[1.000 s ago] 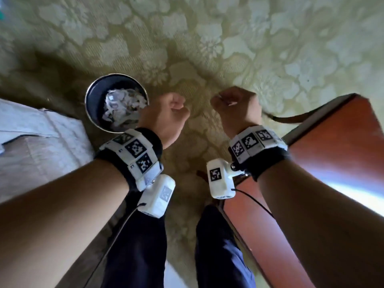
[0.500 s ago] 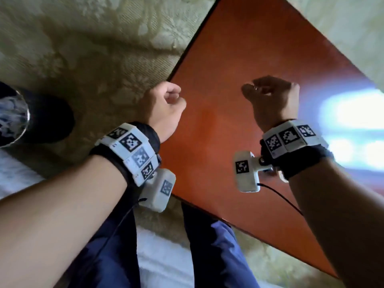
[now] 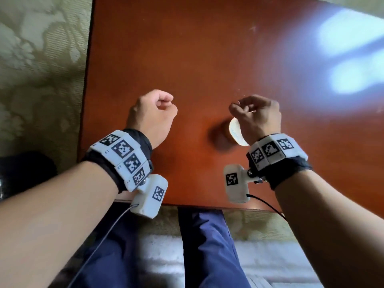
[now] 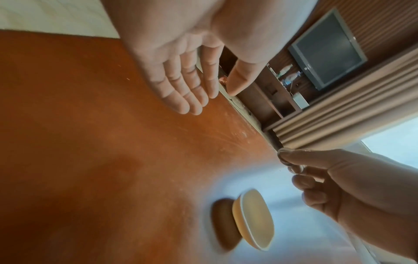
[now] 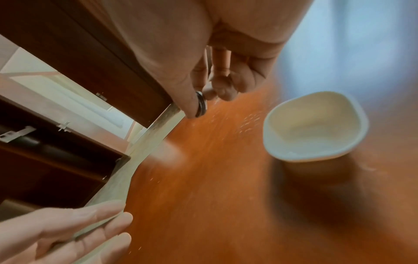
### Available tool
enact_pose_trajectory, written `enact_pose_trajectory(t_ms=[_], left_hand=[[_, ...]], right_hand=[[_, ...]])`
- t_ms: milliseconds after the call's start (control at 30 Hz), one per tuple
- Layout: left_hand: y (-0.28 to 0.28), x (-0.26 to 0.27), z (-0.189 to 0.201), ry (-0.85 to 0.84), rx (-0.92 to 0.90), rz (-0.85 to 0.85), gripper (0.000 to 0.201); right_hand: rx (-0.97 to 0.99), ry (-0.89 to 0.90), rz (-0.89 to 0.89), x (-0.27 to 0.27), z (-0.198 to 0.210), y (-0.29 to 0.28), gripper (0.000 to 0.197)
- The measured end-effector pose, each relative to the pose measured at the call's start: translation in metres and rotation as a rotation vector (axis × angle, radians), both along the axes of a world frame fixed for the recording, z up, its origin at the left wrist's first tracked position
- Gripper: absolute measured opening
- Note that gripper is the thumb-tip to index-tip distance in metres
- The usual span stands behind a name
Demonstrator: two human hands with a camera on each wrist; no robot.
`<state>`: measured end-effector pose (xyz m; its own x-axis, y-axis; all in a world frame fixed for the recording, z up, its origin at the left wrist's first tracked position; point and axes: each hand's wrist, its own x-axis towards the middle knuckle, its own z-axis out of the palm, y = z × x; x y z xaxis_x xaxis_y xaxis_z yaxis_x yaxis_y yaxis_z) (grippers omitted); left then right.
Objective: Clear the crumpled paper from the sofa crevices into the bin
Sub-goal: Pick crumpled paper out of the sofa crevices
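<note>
Both hands hover over the tabletop (image 3: pixel 207 59): left hand (image 3: pixel 151 117) loose and bare, right hand (image 3: pixel 256 119) pinching a coin (image 5: pixel 201 104) above the bowl (image 5: pixel 314 125); dropping it in seems next.

No words I can read

The bands (image 3: pixel 122 154) on my wrists and the small white camera boxes (image 3: pixel 235 185) under them carry only black-and-white square code patterns; tiny marks along the left band's edge are too small to make out.
</note>
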<state>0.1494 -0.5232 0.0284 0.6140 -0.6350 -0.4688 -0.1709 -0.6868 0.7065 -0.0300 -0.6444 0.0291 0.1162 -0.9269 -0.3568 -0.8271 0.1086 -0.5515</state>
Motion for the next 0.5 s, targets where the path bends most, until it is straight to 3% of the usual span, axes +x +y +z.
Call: enact_pose_trajectory(t_ms=[167,267,500], left_hand=[[-0.037,-0.051,-0.006,0.02,-0.005,-0.142,0.014],[-0.052,-0.075,-0.013,0.026,0.002,-0.208,0.014],[-0.055,-0.089,-0.018,0.031,0.049,-0.212,0.015]], right_hand=[[-0.007,0.033,-0.151,-0.07,-0.003,-0.012,0.008],[0.029,0.05,-0.154,-0.104,-0.01,-0.008,0.009],[0.116,0.093,-0.028,-0.103,-0.032,0.009,0.011]])
